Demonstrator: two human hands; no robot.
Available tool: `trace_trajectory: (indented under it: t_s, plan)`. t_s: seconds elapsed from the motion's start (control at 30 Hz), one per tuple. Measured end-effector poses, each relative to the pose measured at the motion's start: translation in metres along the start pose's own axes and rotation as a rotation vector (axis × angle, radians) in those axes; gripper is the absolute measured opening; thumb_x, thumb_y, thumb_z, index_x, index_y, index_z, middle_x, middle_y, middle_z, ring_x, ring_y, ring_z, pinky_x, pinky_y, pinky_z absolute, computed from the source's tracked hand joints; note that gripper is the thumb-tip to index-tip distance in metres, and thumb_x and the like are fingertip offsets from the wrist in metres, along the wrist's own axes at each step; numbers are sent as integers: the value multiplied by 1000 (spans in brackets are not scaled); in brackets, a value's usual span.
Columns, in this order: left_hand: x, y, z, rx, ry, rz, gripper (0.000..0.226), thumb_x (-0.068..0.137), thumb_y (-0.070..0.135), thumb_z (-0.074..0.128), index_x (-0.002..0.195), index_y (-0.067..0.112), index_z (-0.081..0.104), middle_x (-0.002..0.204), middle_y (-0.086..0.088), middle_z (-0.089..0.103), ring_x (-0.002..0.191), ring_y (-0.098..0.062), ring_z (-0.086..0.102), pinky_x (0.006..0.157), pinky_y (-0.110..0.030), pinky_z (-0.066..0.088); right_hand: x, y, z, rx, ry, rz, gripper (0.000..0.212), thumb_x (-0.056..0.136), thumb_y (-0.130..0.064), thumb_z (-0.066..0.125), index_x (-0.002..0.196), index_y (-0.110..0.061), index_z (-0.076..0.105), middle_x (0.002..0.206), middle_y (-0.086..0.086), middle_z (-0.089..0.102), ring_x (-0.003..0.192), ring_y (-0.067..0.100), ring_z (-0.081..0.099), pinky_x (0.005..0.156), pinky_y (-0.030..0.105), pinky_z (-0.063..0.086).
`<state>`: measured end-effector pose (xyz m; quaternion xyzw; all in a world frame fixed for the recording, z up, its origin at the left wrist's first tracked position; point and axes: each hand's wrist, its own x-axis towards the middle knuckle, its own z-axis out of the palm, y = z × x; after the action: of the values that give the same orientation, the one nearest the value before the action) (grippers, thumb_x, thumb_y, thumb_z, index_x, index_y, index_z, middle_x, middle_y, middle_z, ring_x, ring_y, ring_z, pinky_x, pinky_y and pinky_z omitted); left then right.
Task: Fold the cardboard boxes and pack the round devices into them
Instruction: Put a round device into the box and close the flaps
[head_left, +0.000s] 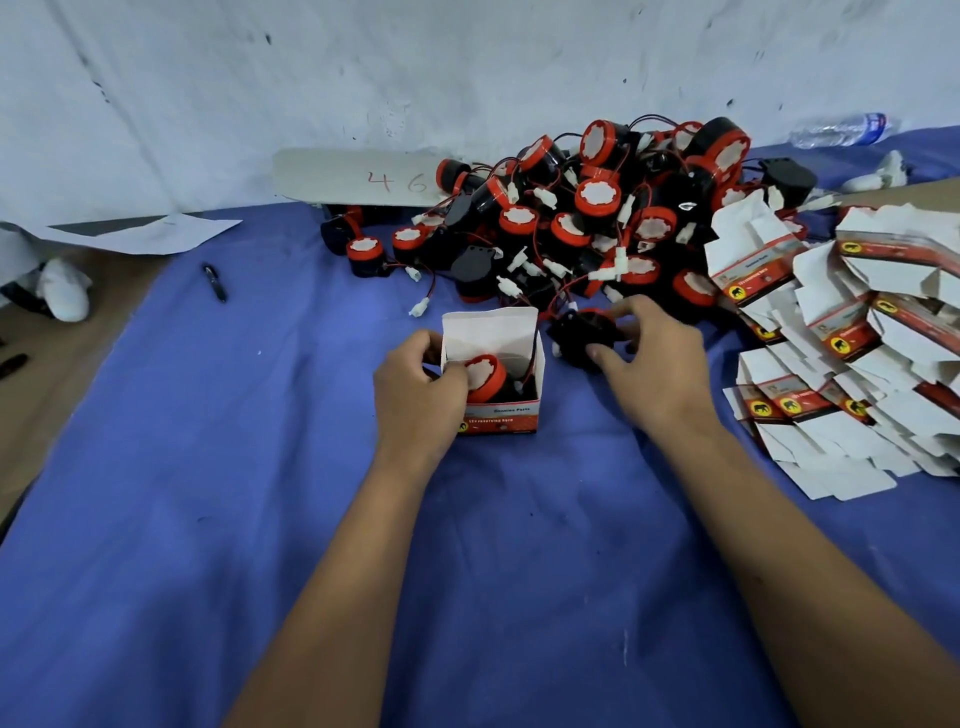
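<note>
The left hand (418, 387) grips an open box (501, 410) printed "Genuine Parts"; the right hand (657, 364) grasps a black device (579, 338). A card (358, 176) at the cloth's (260, 467) far edge reads "46".

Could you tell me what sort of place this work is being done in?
Probably a small packing workshop, worked at floor or low-table level: a blue cloth is spread out, with a heap of red-and-black round devices and a stack of flat printed boxes waiting beside it.
</note>
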<state>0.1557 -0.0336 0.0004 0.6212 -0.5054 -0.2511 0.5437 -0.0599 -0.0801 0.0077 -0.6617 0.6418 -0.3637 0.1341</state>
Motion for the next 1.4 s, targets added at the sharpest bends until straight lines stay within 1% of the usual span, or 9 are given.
trace_trajectory:
  t_s: [0.17,0.23,0.37,0.47,0.5,0.6,0.8,1.13,1.4]
  plan:
    - [-6,5,8,53,40,26,20,90,11,68,82,29,63,83,14,66,77,5,60,56,-8,42,-5,-9,-8,-103,335,-70,40,88,-33,77,119,-13,61,124,14,53,118,31,47,92,35,41]
    - [-7,4,10,91,22,42,12,90,15,70,85,25,64,83,13,66,77,1,59,57,-12,42,-10,-20,-6,158,218,-185,24,96,-40,68,91,-16,66,93,-4,62,89,12,54,75,25,40]
    - [-4,4,7,41,-104,-4,10,88,27,77,94,27,69,87,12,71,81,-2,64,64,-16,51,-16,-34,6,374,-182,-45,61,104,-51,50,57,-18,29,47,-9,30,45,7,30,48,22,22]
    - [-3,4,3,-5,-184,-48,21,86,30,81,105,28,71,96,12,75,87,-1,68,70,-17,54,-15,-35,5,699,-359,136,67,105,-50,50,78,11,58,79,30,67,78,9,44,72,30,29]
    - [-3,5,3,-8,-198,-55,24,86,30,82,108,28,72,98,12,75,88,0,68,70,-17,54,-14,-35,4,776,-362,166,61,105,-45,51,98,13,65,102,34,69,111,57,53,94,72,42]
    - [-4,7,4,-6,-207,-60,28,87,30,82,113,27,72,100,12,76,88,2,68,72,-18,54,-12,-32,0,934,-261,154,19,103,-19,61,104,-11,77,107,8,77,109,31,69,102,58,51]
    - [-5,11,6,15,-202,-99,31,86,31,83,112,17,71,103,5,76,94,-12,71,86,-40,62,-5,-24,-1,1119,-247,6,20,94,2,63,107,-10,73,98,3,76,94,17,70,79,29,55]
    - [-7,11,10,45,-178,-84,28,88,32,81,108,17,70,98,5,74,90,-10,69,75,-28,60,-8,-29,-13,630,121,-375,12,95,-11,71,95,0,75,88,16,68,77,24,62,67,34,49]
    - [-10,12,15,57,-167,-44,22,89,32,79,105,21,69,92,0,73,80,-11,63,67,-25,54,-21,-43,-11,182,159,-691,13,96,-11,71,86,-4,74,76,-17,58,71,-4,55,65,12,40]
